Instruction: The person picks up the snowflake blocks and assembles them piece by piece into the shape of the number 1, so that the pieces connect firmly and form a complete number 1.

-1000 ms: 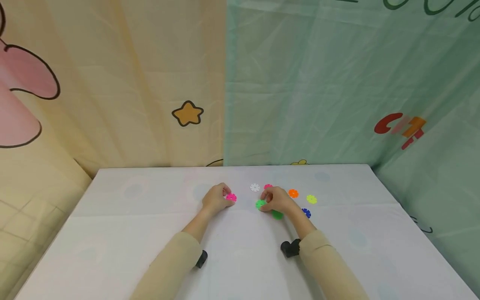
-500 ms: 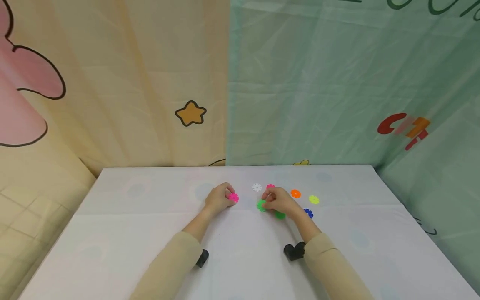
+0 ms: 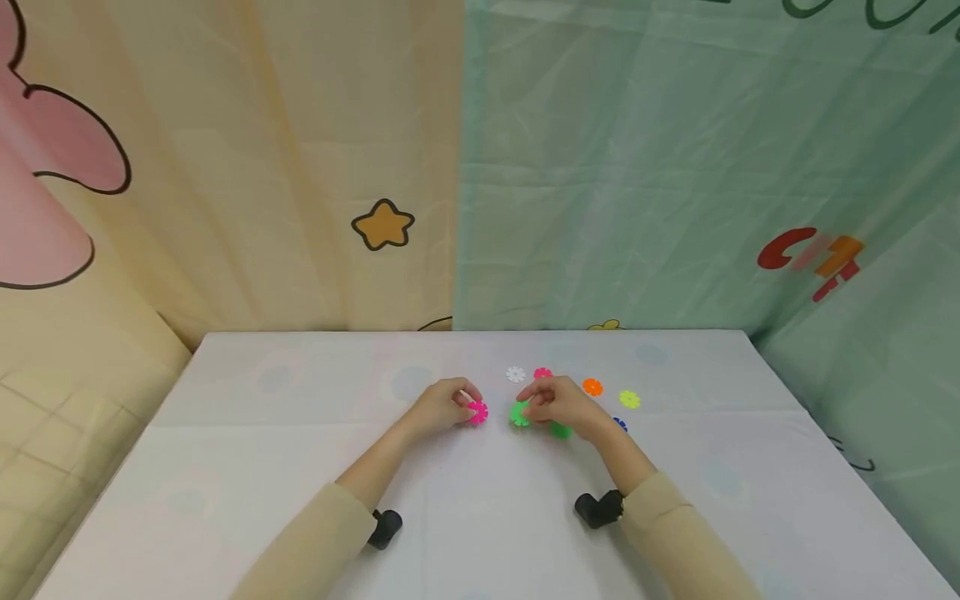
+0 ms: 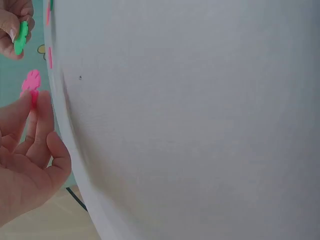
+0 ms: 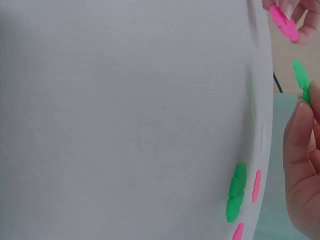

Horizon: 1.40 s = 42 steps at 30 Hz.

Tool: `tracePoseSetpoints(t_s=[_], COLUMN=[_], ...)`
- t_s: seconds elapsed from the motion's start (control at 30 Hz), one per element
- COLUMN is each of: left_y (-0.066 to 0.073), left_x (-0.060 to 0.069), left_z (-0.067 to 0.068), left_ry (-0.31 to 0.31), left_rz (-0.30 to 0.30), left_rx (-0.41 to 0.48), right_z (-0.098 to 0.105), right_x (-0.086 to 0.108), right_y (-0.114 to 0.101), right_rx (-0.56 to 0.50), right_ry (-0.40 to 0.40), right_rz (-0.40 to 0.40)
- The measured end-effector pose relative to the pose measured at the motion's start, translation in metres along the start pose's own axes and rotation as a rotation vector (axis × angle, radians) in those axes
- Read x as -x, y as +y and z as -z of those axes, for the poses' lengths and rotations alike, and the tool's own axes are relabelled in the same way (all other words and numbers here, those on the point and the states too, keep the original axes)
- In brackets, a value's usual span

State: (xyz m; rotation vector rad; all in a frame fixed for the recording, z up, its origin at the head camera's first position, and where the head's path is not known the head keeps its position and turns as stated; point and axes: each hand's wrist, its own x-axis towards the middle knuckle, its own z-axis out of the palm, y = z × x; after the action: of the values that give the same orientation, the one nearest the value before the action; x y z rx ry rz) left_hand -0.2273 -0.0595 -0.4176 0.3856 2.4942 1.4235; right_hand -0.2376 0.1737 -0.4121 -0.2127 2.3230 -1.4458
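My left hand pinches a pink snowflake disc between thumb and fingertips, its notched edge standing up in the left wrist view. Opposite it, my right hand pinches a green snowflake disc. The two discs face each other a short gap apart, above the white table. Beneath the right hand lies a second green disc, partly hidden in the head view but whole in the right wrist view. A blue disc shows partly behind the right wrist.
Beyond the hands, a white disc, another pink disc, an orange disc and a yellow disc lie on the table. Printed curtains hang behind the table's far edge.
My left hand has moved right and nearer to me with the pink disc, closing some of the gap to the green one. The right hand has shifted only slightly, still holding its disc.
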Motion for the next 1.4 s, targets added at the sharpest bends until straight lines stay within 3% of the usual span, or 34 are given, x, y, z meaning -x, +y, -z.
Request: tracePoseSetpoints(t_s=[0.2,0.37,0.53,0.83,1.13,1.4], left_y=[0.006,0.014,0.023,0.034,0.042,0.048], left_x=[0.019,0.037,0.053,0.074,0.082,0.086], left_z=[-0.003,-0.002,-0.002,-0.004,-0.007,-0.008], left_ry=[-0.087,-0.112,-0.139,-0.167,-0.195,-0.151], left_rz=[-0.066,-0.111,-0.069,-0.066,-0.015,0.059], left_rx=[0.067,0.127,0.207,0.357,0.459,0.49], right_z=[-0.003,-0.005,-0.009,-0.017,-0.019,-0.019], right_x=[0.014,0.028,0.044,0.065,0.073,0.078], right_y=[-0.01,-0.019,-0.028,-0.04,-0.045,-0.047], right_rx=[-0.014,-0.058,-0.069,-0.076,-0.116,-0.139], right_ry=[-0.031,-0.084,-0.103,-0.099,-0.11,-0.109], right_rz=[0.014,0.08,0.131,0.206,0.255,0.31])
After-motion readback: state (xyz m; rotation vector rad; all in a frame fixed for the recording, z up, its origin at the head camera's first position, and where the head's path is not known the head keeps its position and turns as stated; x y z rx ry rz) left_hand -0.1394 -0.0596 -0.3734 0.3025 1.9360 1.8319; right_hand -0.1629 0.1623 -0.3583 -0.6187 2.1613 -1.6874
